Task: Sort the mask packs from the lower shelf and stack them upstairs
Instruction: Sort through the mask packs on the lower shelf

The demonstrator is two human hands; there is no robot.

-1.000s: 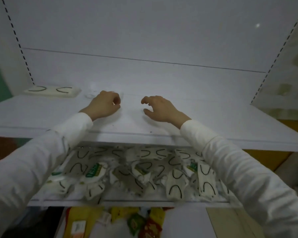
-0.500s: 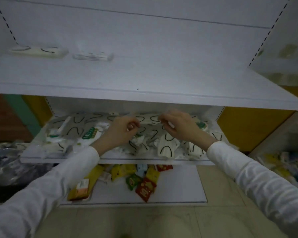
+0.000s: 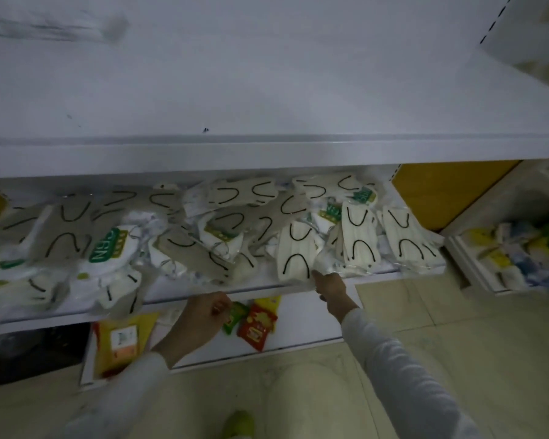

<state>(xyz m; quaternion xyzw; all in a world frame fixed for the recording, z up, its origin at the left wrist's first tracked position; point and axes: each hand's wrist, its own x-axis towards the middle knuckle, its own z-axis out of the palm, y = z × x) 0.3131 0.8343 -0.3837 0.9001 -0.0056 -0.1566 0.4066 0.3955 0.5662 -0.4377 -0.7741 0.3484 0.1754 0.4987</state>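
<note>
Several mask packs [image 3: 203, 229], white and beige with black ear loops, some with green labels, lie jumbled across the lower shelf [image 3: 171, 296]. My right hand [image 3: 330, 288] reaches up to the shelf's front edge and pinches the bottom edge of a clear-wrapped white mask pack [image 3: 293, 251]. My left hand [image 3: 203, 315] hangs just below the shelf's front edge, left of the right hand, with curled fingers and nothing visible in them. The white upper shelf [image 3: 267, 153] spans the frame above. A blurred pack [image 3: 54, 26] lies at its back left.
Below the masks, a bottom shelf holds red and green snack packets [image 3: 255, 324] and a yellow packet [image 3: 121, 340]. A second low rack with mixed goods [image 3: 504, 258] stands to the right. Pale floor tiles [image 3: 425, 312] lie in front, and my green shoe [image 3: 240, 423] shows.
Both hands came down from the upper shelf to the mask pile. Since half a second ago the left hand has drawn back below the shelf edge and the right has moved to a pack's front edge.
</note>
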